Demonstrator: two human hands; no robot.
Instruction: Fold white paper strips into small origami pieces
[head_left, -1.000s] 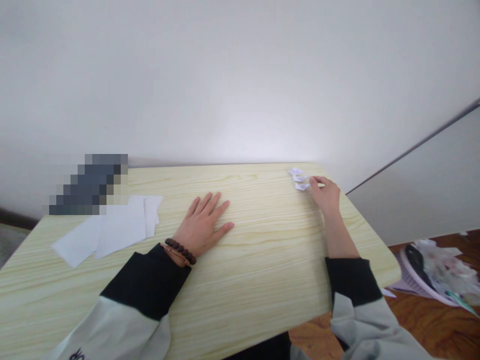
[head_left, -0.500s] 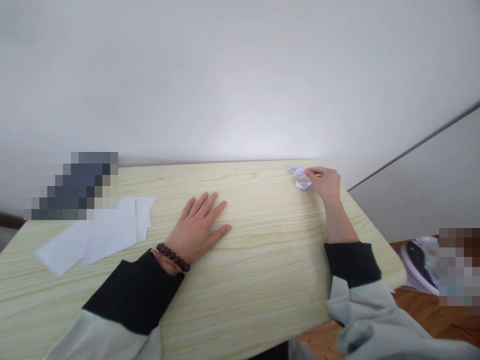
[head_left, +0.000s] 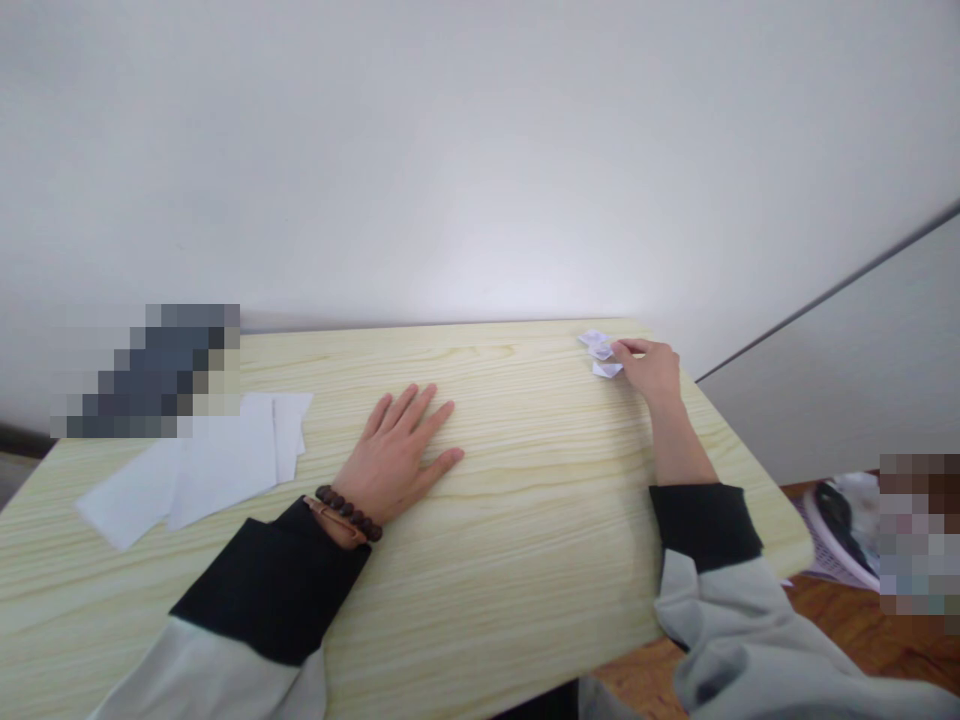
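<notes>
The right hand (head_left: pixel 652 370) was at the far right part of the wooden counter (head_left: pixel 487 520). Its fingers were bent, with the thumb close to them, at the right end of the middle folded paper (head_left: pixel 600 352). I cannot tell if they pinched it or only touched it. The back folded paper (head_left: pixel 592 338) lay just behind that one, and the front folded paper (head_left: pixel 607 370) sat just in front. All three were small and white. The left hand (head_left: pixel 390 455) lay flat, palm down, with its fingers spread out and holding nothing. Dark beads (head_left: pixel 347 510) went around its wrist. White paper sheets (head_left: pixel 221 465) lay on top of each other to its left, near a dark, blurry thing (head_left: pixel 157 375). A pale purple basket (head_left: pixel 829 562) stood on the brown floor (head_left: pixel 840 620), at the right.
</notes>
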